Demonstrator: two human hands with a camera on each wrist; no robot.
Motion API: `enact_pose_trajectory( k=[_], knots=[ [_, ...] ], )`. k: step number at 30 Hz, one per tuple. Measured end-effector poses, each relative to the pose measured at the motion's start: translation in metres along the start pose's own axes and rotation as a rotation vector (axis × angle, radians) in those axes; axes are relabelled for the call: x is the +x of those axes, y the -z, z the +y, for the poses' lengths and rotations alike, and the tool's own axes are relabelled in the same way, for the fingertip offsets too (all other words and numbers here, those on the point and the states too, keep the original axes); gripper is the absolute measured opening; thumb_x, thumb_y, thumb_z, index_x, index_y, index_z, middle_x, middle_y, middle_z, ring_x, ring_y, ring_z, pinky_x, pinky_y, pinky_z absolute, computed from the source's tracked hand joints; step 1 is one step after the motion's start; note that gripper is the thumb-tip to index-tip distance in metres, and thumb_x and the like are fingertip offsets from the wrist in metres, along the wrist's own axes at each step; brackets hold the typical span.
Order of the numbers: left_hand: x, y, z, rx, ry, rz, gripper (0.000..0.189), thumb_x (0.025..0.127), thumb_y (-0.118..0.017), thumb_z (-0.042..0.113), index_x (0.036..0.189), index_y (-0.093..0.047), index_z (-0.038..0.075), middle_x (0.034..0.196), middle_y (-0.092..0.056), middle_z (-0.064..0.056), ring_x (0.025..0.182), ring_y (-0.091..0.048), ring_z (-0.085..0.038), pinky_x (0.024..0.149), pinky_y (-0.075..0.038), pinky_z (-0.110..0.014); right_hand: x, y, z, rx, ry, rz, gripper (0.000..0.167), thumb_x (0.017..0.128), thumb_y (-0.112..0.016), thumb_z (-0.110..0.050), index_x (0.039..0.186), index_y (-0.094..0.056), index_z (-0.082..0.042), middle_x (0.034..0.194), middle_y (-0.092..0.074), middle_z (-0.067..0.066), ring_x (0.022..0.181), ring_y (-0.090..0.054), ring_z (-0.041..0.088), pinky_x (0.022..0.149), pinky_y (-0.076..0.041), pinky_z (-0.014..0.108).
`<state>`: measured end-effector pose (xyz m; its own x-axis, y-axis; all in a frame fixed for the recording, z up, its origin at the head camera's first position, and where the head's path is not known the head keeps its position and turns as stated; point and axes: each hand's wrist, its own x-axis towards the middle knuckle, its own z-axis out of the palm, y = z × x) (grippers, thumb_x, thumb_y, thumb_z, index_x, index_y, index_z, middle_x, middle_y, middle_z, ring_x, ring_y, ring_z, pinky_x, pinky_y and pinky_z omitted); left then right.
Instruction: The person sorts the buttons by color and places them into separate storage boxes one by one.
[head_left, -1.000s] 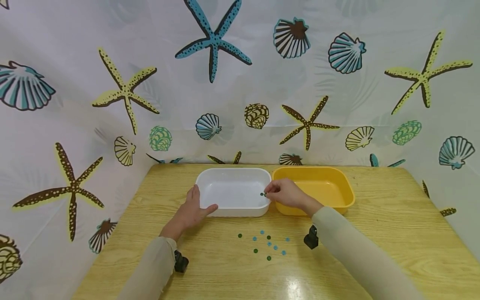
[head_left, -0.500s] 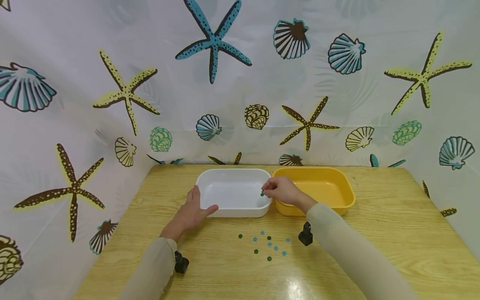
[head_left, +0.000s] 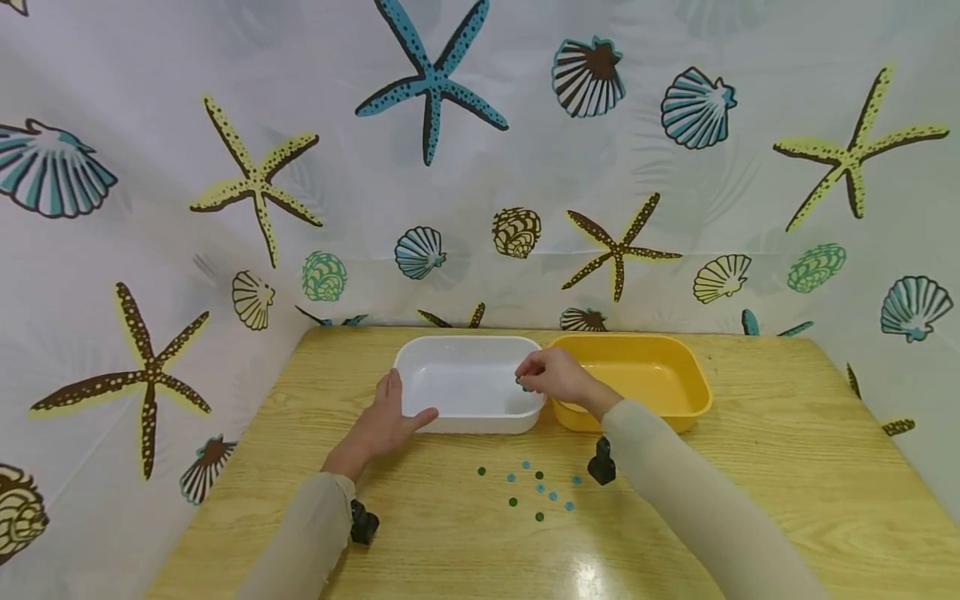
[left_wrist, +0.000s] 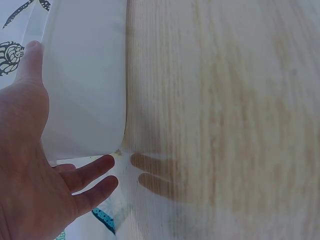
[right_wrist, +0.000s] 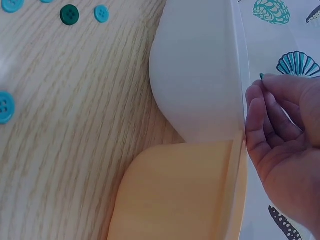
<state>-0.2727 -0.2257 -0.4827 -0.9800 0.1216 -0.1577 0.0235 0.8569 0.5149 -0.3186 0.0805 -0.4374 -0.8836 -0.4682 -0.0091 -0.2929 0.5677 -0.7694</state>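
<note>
My left hand [head_left: 381, 425] rests at the left front corner of the white tub [head_left: 467, 425], its thumb along the front rim. In the left wrist view the fingers of the left hand [left_wrist: 37, 145] reach straight past the tub's end wall. Over the right end of the tub, my right hand [head_left: 557, 375] pinches a small green button [right_wrist: 262, 77] between thumb and fingertip. Just beneath those fingertips a dark green spot, perhaps another button [head_left: 526, 388], shows in the tub. Several blue buttons [head_left: 540, 488] and dark green buttons [head_left: 513, 502] lie scattered on the table.
A yellow tub [head_left: 637, 379] stands against the white tub's right side. Both sit near the back of the wooden table [head_left: 780, 450]. Behind them hangs a patterned curtain [head_left: 480, 167]. Black wrist cameras [head_left: 602, 462] are strapped to both wrists.
My right hand has moved slightly left and up over the white tub with the button. My left hand and the buttons on the table stay where they were.
</note>
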Motion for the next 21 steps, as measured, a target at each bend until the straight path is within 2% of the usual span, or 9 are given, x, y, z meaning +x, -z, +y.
enact_pose_trajectory(
  k=[6,21],
  knots=[
    [-0.0005,0.0009,-0.0002,0.003,-0.009,0.004,0.123,0.077,-0.046,0.079,0.147,0.013,-0.003,0.153,0.006,-0.024,0.123,-0.040,-0.046,0.098,-0.035,-0.055,0.0054,-0.0014,-0.0003,-0.001,-0.020,-0.012,0.012,0.091,-0.063,-0.008,0.099,-0.068,-0.002,0.083,-0.066,0.005,0.074,-0.059,0.015,0.068,-0.050,0.026],
    [-0.0025,0.0029,0.0008,-0.013,-0.004,-0.003,0.122,0.077,-0.048,0.078,0.147,0.013,-0.002,0.154,0.006,-0.024,0.124,-0.039,-0.047,0.099,-0.035,-0.055,0.0088,-0.0025,-0.0022,-0.020,-0.051,-0.027,0.013,0.092,-0.062,-0.011,0.100,-0.069,-0.003,0.085,-0.066,0.005,0.076,-0.061,0.017,0.066,-0.049,0.026]
  ],
)
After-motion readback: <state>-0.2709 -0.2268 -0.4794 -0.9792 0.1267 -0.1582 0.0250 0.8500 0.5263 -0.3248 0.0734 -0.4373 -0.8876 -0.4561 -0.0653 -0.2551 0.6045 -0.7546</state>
